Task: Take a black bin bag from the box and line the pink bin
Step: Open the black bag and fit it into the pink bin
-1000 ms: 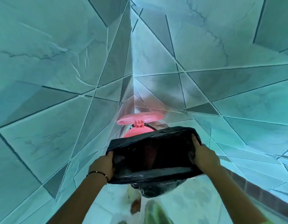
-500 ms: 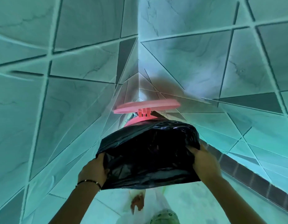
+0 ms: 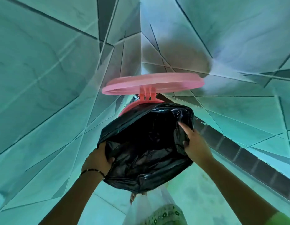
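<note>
Both hands, left hand [image 3: 98,159] and right hand [image 3: 195,142], are gripping the black bin bag [image 3: 146,143], its mouth spreading over the pink bin [image 3: 133,107], probably not yet cuffed; its lid [image 3: 153,82] is standing open. Stretching the hem evenly outward would seat it.

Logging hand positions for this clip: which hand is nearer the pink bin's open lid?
Right. The right hand grips the black bin bag just below the lid; the left hand holds it lower and farther away.
</note>
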### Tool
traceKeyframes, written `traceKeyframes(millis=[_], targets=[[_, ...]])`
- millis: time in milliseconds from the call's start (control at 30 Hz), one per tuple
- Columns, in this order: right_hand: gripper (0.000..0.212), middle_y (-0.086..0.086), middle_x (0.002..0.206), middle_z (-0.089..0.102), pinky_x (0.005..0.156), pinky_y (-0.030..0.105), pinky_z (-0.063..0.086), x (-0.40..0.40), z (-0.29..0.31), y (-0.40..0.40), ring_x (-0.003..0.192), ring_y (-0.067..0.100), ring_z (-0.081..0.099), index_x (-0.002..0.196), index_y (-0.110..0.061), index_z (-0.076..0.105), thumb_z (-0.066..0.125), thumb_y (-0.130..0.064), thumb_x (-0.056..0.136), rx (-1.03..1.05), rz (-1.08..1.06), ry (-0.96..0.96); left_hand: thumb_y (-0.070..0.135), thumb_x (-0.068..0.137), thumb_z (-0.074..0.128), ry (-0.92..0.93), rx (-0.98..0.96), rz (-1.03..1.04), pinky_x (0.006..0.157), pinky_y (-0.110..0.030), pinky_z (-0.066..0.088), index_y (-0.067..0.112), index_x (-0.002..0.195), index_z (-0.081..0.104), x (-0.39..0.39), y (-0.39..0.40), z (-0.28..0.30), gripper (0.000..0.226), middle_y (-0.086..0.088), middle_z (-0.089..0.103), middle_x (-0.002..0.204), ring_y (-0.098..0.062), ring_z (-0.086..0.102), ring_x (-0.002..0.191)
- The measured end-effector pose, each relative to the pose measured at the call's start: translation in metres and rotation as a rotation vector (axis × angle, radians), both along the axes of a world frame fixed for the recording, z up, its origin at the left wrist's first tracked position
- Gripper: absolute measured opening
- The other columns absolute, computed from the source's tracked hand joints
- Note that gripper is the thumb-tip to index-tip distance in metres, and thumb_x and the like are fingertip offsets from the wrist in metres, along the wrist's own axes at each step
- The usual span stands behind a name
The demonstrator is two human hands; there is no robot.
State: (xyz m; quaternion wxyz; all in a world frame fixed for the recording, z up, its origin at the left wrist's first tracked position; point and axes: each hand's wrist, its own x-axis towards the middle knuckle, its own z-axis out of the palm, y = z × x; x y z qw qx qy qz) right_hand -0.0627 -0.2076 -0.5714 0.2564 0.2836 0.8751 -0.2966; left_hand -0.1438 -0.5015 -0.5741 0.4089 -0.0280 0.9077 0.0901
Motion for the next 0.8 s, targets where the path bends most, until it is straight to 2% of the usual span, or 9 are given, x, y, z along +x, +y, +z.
traceKeyframes(millis=[100, 233, 300, 467, 600, 700, 800], targets=[[0.078, 0.015, 0.129, 0.045, 0.072, 0.034, 0.049, -0.014, -0.017, 0.005, 0.086, 0.026, 0.060, 0.145, -0.039, 0.021, 0.049, 0.003, 0.086, 0.041, 0.024, -0.019, 0.030, 0.083, 0.059, 0.005, -0.011, -0.015, 0.093, -0.047, 0.046, 0.018, 0.142, 0.022, -0.007, 0.000, -0.016, 0.071, -0.022, 0.057, 0.121, -0.041, 0.055, 0.111], [0.076, 0.017, 0.136, 0.039, 0.085, 0.041, 0.049, -0.020, -0.038, 0.011, 0.101, 0.035, 0.060, 0.145, -0.038, 0.021, 0.048, 0.002, 0.086, 0.076, 0.034, -0.045, 0.035, 0.084, 0.058, -0.025, -0.041, 0.008, 0.090, -0.045, 0.046, 0.016, 0.138, 0.031, -0.013, 0.000, -0.041, 0.063, -0.023, 0.058, 0.119, -0.041, 0.056, 0.109], [0.075, 0.018, 0.136, 0.039, 0.087, 0.042, 0.048, -0.016, -0.045, 0.015, 0.103, 0.037, 0.059, 0.145, -0.039, 0.020, 0.050, -0.002, 0.087, 0.060, 0.013, -0.020, 0.035, 0.083, 0.059, -0.023, -0.004, 0.063, 0.090, -0.046, 0.046, 0.016, 0.135, 0.037, -0.014, -0.001, -0.047, 0.059, -0.023, 0.057, 0.120, -0.042, 0.055, 0.108], [0.090, 0.014, 0.131, 0.039, 0.082, 0.047, 0.053, 0.010, -0.046, 0.017, 0.104, 0.037, 0.059, 0.141, -0.054, 0.002, 0.062, -0.018, 0.085, 0.050, 0.057, 0.034, 0.028, 0.081, 0.064, 0.063, 0.105, 0.112, 0.096, -0.051, 0.045, 0.020, 0.138, 0.037, 0.002, -0.007, -0.046, 0.064, -0.022, 0.037, 0.135, -0.044, 0.050, 0.114], [0.096, 0.012, 0.145, 0.027, 0.091, 0.054, 0.050, 0.040, -0.044, 0.007, 0.120, 0.038, 0.051, 0.141, -0.053, -0.002, 0.069, -0.030, 0.080, 0.046, 0.052, 0.009, 0.033, 0.084, 0.059, 0.154, 0.199, 0.130, 0.100, -0.054, 0.043, 0.031, 0.142, 0.027, 0.030, -0.008, -0.033, 0.067, -0.023, 0.026, 0.144, -0.042, 0.038, 0.129], [0.092, 0.012, 0.146, 0.028, 0.088, 0.052, 0.053, 0.063, -0.047, -0.003, 0.115, 0.036, 0.056, 0.142, -0.051, 0.001, 0.067, -0.032, 0.081, 0.074, 0.004, -0.042, 0.030, 0.085, 0.058, 0.219, 0.211, 0.162, 0.103, -0.052, 0.038, 0.033, 0.140, 0.033, 0.055, -0.011, -0.029, 0.060, -0.019, 0.025, 0.148, -0.036, 0.028, 0.137], [0.081, 0.013, 0.137, 0.040, 0.080, 0.044, 0.056, 0.078, -0.052, -0.008, 0.100, 0.029, 0.062, 0.145, -0.043, 0.015, 0.065, -0.026, 0.083, 0.133, -0.013, -0.106, 0.025, 0.081, 0.064, 0.239, 0.118, 0.168, 0.095, -0.056, 0.043, 0.025, 0.131, 0.049, 0.072, -0.015, -0.032, 0.052, -0.020, 0.035, 0.142, -0.041, 0.035, 0.129]])
